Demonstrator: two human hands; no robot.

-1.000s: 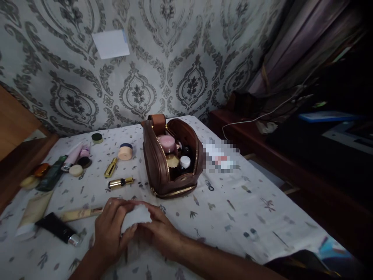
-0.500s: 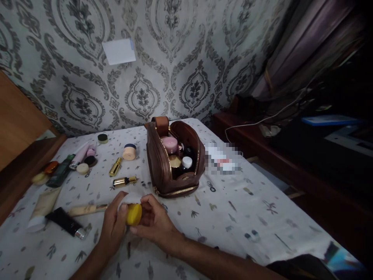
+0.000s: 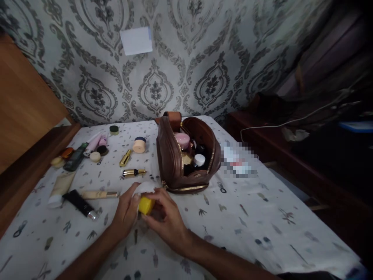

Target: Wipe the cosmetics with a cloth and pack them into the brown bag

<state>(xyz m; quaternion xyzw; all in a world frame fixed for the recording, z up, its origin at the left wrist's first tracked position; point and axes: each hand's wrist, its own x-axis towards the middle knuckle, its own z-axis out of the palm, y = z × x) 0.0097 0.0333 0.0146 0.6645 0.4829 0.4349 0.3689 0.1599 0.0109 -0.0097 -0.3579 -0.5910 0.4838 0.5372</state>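
Small yellow item (image 3: 146,205) held between both hands, just above the near part of the table; taken as centre of the clock face. A white tissue (image 3: 145,188) is bunched against it at twelve o'clock.

Left hand (image 3: 126,212), at nine o'clock: tissue and item clamped under the thumb; the remaining fingers are mostly hidden behind. Right hand (image 3: 171,223), at four o'clock: item gripped with the thumb at its lower edge and the bent forefinger at its upper right; contact of the other fingers cannot be told.

Brown bag (image 3: 171,165) stood upright between one and two o'clock, unzipped. Inside are seen a pink-topped container (image 3: 182,140) and a white-capped bottle (image 3: 199,160).

Two gold bottles (image 3: 134,173) laid near each other at eleven o'clock. A peach jar (image 3: 139,146) with dark lid is placed at twelve, farther off.

Toward nine o'clock, a black tube (image 3: 79,204) is laid touching a cream tube (image 3: 61,187); a slim beige tube (image 3: 97,194) lies between these and the left hand. A dark green bottle (image 3: 75,158) is noted at ten.

All rested on a patterned white cloth (image 3: 233,241). White paper (image 3: 136,41) fixed on the wall, twelve o'clock.
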